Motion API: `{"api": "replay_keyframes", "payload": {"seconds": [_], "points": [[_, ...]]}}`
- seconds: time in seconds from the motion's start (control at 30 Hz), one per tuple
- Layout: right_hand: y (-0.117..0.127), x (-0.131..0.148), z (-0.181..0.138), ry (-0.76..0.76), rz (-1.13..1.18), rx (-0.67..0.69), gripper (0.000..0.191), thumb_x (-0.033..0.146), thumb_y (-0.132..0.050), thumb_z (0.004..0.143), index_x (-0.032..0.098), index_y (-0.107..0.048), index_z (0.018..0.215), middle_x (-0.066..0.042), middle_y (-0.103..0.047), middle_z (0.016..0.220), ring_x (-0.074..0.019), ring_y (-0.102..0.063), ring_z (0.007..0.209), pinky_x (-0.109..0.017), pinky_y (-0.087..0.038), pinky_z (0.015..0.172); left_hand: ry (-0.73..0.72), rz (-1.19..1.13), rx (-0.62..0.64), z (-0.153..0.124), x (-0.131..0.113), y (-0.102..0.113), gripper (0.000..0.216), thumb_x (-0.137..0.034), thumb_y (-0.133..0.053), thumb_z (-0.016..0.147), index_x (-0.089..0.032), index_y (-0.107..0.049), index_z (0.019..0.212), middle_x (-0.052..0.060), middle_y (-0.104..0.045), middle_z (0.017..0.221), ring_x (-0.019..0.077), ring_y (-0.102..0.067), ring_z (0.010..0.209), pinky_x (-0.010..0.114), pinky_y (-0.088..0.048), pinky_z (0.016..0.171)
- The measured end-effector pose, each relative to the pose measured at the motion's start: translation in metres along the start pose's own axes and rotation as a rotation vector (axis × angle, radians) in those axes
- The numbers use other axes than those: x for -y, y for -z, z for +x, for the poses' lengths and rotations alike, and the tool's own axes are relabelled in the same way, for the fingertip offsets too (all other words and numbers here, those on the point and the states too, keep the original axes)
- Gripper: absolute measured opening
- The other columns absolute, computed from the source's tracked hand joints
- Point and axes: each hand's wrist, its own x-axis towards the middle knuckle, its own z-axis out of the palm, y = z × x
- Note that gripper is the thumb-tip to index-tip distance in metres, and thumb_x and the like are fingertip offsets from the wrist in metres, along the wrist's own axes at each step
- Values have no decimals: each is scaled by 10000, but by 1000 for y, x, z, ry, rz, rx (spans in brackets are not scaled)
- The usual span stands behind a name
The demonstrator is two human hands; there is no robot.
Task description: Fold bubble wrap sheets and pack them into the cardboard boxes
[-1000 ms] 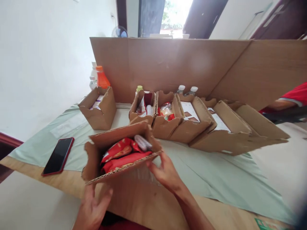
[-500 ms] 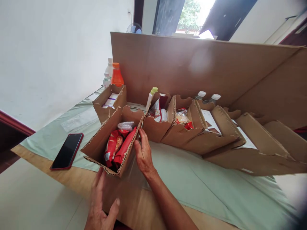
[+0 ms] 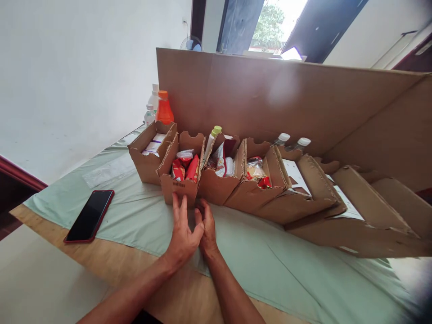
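A small open cardboard box (image 3: 180,188) with red snack packets (image 3: 185,169) stands on the green cloth in a row of like boxes. My left hand (image 3: 182,230) lies flat in front of it, fingers stretched out and fingertips at its lower front wall. Beside it, my right hand (image 3: 206,225) rests on the cloth, with slightly bent fingers touching the box's bottom right corner. Neither hand holds anything. To the left of this box is a box of white cartons (image 3: 147,158). To the right is a box with a green-capped bottle (image 3: 219,183).
More cardboard boxes (image 3: 303,198) run on to the right, one with snack bags (image 3: 255,171). A tall cardboard sheet (image 3: 270,99) stands behind the row. An orange bottle (image 3: 164,110) is at the back left. A red-edged phone (image 3: 89,216) lies on the green cloth (image 3: 135,216).
The box with red packets went from near the table edge into the row, between two other boxes. Both hands let go of its sides and now lie at its front.
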Motion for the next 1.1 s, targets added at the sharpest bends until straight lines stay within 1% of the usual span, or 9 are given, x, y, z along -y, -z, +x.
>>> {"api": "replay_keyframes", "payload": {"seconds": [0.2, 0.43, 0.6, 0.7, 0.77, 0.87, 0.93, 1.0, 1.1], "points": [[-1, -2, 0, 32, 38, 14, 580, 538, -542, 941, 181, -546, 1398, -179, -601, 1425, -292, -616, 1267, -467, -511, 1052, -21, -14, -21, 57, 10, -13, 855, -219, -631, 851, -188, -236, 1609, 188, 28, 1735, 356, -85, 1603, 568, -253, 1254], [-3, 1, 2, 30, 34, 24, 479, 334, -546, 919, 193, -564, 1377, -171, -620, 1384, -258, -657, 1174, -452, -558, 992, -69, 46, -32, 66, 22, 11, 868, -187, -632, 812, -202, -258, 1595, 191, -241, 1691, 331, -229, 1576, 547, -294, 1242], [-2, 0, 3, 44, 9, 23, 436, 307, -528, 906, 187, -594, 1320, -166, -627, 1366, -247, -659, 1158, -447, -562, 989, -285, 275, -177, 66, 10, 61, 748, -184, -613, 861, -193, -340, 1557, 191, -258, 1679, 334, -265, 1560, 558, -239, 1256], [-3, -2, 4, 46, 2, 16, 421, 315, -531, 899, 186, -606, 1292, -162, -636, 1347, -248, -666, 1142, -457, -563, 989, -461, 516, -314, 99, -1, 109, 753, -151, -615, 849, -195, -358, 1555, 174, -249, 1687, 341, -199, 1580, 566, -184, 1268], [-4, -3, 5, 49, -2, 12, 420, 321, -532, 895, 182, -609, 1285, -161, -640, 1338, -250, -668, 1135, -464, -564, 989, -490, 638, -300, 133, -8, 138, 713, -131, -641, 797, -198, -475, 1487, 150, -244, 1698, 368, -115, 1596, 597, -164, 1261], [-5, -3, 5, 57, -14, 1, 415, 324, -524, 897, 184, -611, 1277, -161, -640, 1337, -245, -675, 1118, -461, -569, 975, -461, 769, -161, 181, -12, 169, 396, -121, -696, 712, -208, -741, 1096, 109, -318, 1680, 428, -98, 1588, 665, -145, 1235], [-5, -3, 6, 65, -25, -6, 410, 323, -521, 893, 184, -616, 1267, -160, -644, 1327, -241, -682, 1098, -455, -575, 958, -444, 815, -78, 196, -13, 180, 147, -131, -718, 693, -200, -757, 817, 96, -395, 1644, 453, -132, 1577, 699, -127, 1224], [-5, -3, 6, 75, -34, -9, 409, 327, -521, 888, 181, -622, 1256, -157, -654, 1307, -238, -686, 1083, -444, -578, 945, -471, 825, -50, 192, -15, 188, 58, -146, -718, 708, -203, -728, 698, 63, -431, 1625, 444, -141, 1578, 714, -95, 1225], [-5, -3, 7, 88, -34, -11, 409, 342, -523, 881, 190, -632, 1245, -143, -661, 1296, -227, -685, 1067, -425, -580, 931, -558, 787, -67, 155, -25, 193, 91, -143, -702, 732, -220, -711, 686, -8, -419, 1635, 405, -127, 1590, 697, -60, 1244]]}}
